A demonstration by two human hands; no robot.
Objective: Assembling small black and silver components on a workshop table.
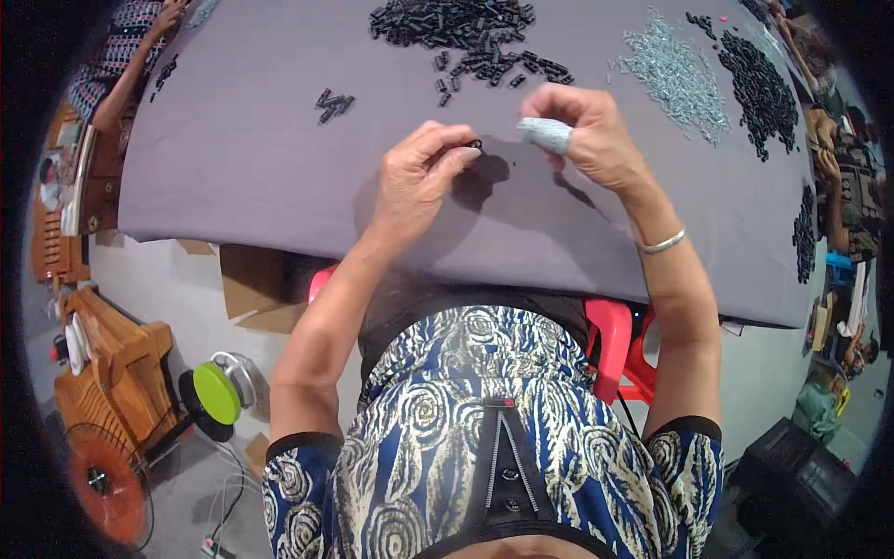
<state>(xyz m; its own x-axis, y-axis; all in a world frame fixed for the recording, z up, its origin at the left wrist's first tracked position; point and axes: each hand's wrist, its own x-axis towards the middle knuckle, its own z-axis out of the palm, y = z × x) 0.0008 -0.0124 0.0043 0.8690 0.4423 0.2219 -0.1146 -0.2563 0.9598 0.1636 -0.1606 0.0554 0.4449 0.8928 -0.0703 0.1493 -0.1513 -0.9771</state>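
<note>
My left hand [424, 172] is raised over the grey-covered table, its thumb and fingertips pinching a small black ring-ended part [477, 145]. Level with it on the right, my right hand [591, 130] has its fingers curled in, slightly blurred. A pale grey-blue wrap [545, 135] covers its thumb or a finger. Whatever those fingertips hold is hidden. Beyond both hands lies a big heap of short black cylindrical pieces [452, 23], with loose ones scattered on its near side. A few similar black pieces [333, 105] lie together farther left.
To the right spread a pile of small silvery pieces [675, 79] and a pile of small black pieces [762, 88]. Other people's arms [126, 88] reach in at the table's far left and right edges. A red plastic chair [610, 349] and an orange-bladed fan [110, 484] stand below table height.
</note>
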